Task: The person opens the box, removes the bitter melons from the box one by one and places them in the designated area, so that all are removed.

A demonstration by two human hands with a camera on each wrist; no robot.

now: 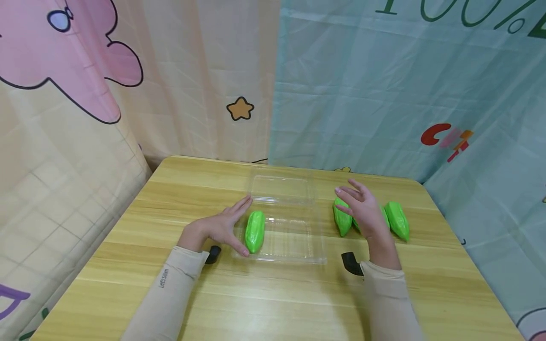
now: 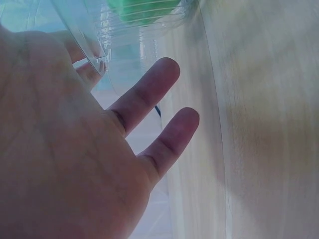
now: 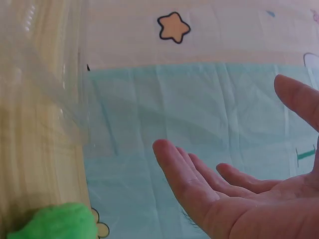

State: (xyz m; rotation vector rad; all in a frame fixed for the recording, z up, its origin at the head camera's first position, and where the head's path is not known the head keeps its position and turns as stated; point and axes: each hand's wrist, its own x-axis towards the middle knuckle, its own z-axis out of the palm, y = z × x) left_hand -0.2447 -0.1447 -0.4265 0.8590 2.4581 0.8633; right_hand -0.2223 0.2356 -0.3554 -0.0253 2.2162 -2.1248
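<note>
A clear plastic clamshell box (image 1: 294,260) lies unfolded on the table, its lid (image 1: 281,182) toward the back. At the left of its base rests a glossy green ridged fruit (image 1: 255,232), like a star fruit. My left hand (image 1: 219,229) spreads its fingers and thumb along the box's left side, at the rim; in the left wrist view two fingertips (image 2: 167,69) extend past the plastic. My right hand (image 1: 362,208) hovers over several more green fruits (image 1: 397,220) at the right, holding nothing, fingers loosely bent, partly hiding them.
The wooden table (image 1: 264,303) has a rounded back edge close to hanging printed curtains (image 1: 367,94). Each wrist carries a black camera mount (image 1: 351,263) that projects inward over the tabletop.
</note>
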